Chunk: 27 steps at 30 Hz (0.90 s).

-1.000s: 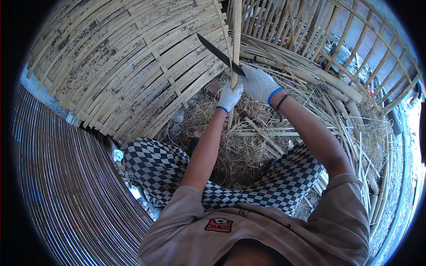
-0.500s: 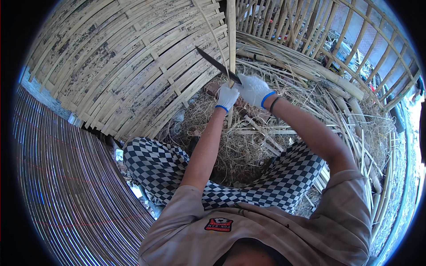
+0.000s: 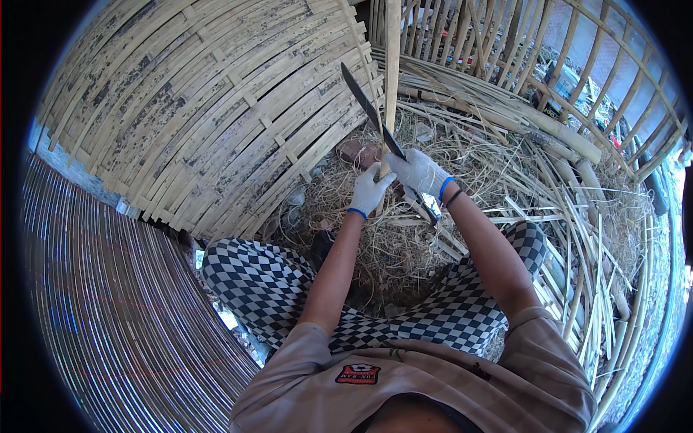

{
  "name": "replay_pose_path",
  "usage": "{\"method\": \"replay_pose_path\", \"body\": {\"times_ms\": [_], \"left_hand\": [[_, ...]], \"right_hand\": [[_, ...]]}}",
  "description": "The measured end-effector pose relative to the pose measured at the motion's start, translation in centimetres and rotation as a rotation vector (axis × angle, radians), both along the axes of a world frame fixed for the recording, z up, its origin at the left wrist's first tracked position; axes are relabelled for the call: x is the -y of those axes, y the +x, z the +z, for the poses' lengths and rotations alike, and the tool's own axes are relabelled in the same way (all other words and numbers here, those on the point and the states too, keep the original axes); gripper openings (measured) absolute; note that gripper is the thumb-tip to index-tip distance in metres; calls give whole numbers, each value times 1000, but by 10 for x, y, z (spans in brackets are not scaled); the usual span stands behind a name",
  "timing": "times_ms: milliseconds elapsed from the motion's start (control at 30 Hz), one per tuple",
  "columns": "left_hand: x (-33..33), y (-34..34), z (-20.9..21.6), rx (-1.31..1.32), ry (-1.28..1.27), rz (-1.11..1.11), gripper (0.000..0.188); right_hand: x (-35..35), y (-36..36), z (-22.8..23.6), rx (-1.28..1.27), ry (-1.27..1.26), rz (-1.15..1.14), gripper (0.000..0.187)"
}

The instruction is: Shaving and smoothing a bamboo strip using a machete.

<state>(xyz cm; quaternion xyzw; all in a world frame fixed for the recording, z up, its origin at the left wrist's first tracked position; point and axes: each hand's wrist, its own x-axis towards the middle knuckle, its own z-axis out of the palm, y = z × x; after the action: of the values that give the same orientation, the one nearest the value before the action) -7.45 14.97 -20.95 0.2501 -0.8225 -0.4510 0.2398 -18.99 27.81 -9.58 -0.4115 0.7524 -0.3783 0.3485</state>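
My right hand point(image 3: 422, 174), in a white knitted glove with a blue cuff, is closed around a long dark-bladed knife point(image 3: 359, 94). The blade points up and to the left, crossing the bamboo. My left hand point(image 3: 370, 190), gloved alike, closes on the lower part of a bamboo strip point(image 3: 392, 68), right beside my right hand. A thinner bamboo sliver point(image 3: 359, 45) runs upward left of that strip, and the blade lies against it. Whether sliver and strip join at the hands is hidden by blade and gloves.
A woven bamboo panel point(image 3: 188, 108) leans at the left, above a ribbed dark mat-like surface point(image 3: 108, 289). Bamboo shavings point(image 3: 390, 252) litter the ground between my knees. Cut strips point(image 3: 592, 289) and poles point(image 3: 563, 137) lie right, before a bamboo fence point(image 3: 498, 43).
Both hands have come nearer to my body, the right one also a little rightward. The knife now points more steeply upward. The thin sliver stands closer to the thicker strip.
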Motion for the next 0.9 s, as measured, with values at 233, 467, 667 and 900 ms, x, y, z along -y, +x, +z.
{"method": "replay_pose_path", "body": {"times_ms": [233, 467, 667, 900], "left_hand": [[0, -9, -24, -169, -17, 14, 34], [-4, -13, -27, -144, 124, -87, 20], [1, -17, -34, -99, 203, -140, 19], [4, -9, -5, -74, 102, -173, 30]], "right_hand": [[6, -9, -21, 225, -87, 33, 56], [5, -6, -16, -27, 76, -116, 61], [-8, 6, 3, -541, 73, -175, 52], [-18, 12, 12, -643, 82, -175, 46]]}}
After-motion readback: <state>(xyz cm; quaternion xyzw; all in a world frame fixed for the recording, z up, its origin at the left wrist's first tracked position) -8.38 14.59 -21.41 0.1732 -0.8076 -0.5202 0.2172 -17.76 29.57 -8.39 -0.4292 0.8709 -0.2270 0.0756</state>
